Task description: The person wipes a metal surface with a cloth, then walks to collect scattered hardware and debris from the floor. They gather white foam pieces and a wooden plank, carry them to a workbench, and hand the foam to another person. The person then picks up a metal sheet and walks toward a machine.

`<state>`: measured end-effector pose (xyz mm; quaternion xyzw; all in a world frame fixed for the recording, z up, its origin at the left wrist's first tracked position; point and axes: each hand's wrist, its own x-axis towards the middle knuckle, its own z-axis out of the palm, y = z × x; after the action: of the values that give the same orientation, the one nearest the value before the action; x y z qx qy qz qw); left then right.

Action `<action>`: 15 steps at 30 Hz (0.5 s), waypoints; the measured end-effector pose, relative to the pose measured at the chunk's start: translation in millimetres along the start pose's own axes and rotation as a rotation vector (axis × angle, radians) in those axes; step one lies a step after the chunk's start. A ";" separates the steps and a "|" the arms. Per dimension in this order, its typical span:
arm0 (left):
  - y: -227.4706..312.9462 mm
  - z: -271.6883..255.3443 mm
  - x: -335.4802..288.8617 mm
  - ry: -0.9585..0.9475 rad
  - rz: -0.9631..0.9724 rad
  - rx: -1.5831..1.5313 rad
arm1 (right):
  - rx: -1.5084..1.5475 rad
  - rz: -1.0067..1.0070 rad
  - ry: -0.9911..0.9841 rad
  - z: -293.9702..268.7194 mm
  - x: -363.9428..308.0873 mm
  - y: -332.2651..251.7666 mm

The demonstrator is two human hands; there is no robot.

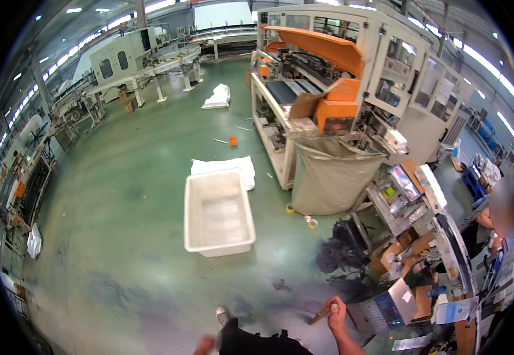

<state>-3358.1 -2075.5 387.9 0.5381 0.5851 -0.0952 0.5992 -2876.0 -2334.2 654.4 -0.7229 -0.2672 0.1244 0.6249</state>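
Note:
At the lower right my right hand (336, 318) is raised, its fingers closed round a small flat brown piece (320, 315) that looks like cardboard. My left hand (205, 344) is low at the bottom edge, smeared by motion, so its fingers cannot be made out. In front of me a large white plastic tub (190, 222) rests on the green floor, with no contents visible. A white sack (249, 172) lies flat just behind the tub. Beside my right hand stands a grey metal box-like machine (384, 310).
A large beige bag (334, 177) hangs by an orange and white machine (340, 97) at right. Tape rolls (312, 222) and a dark stain (340, 248) mark the floor nearby. Cardboard scraps (393, 254) lie beside a conveyor (455, 248); a person (483, 220) stands beyond it.

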 end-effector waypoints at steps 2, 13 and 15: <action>-2.5 -41.7 6.4 0.054 0.003 -0.168 | 0.030 0.071 -0.130 65.6 15.2 -8.3; 111.7 -362.9 47.3 0.249 0.235 -0.352 | -0.444 0.349 -0.424 382.1 65.9 35.1; 152.3 -427.1 73.7 0.312 0.302 -0.326 | -0.442 0.382 -0.497 448.0 83.4 32.8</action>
<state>-3478.6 -1653.1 522.5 0.5240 0.5911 0.1747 0.5878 -3029.8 -1916.5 551.2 -0.8248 -0.2915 0.3495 0.3356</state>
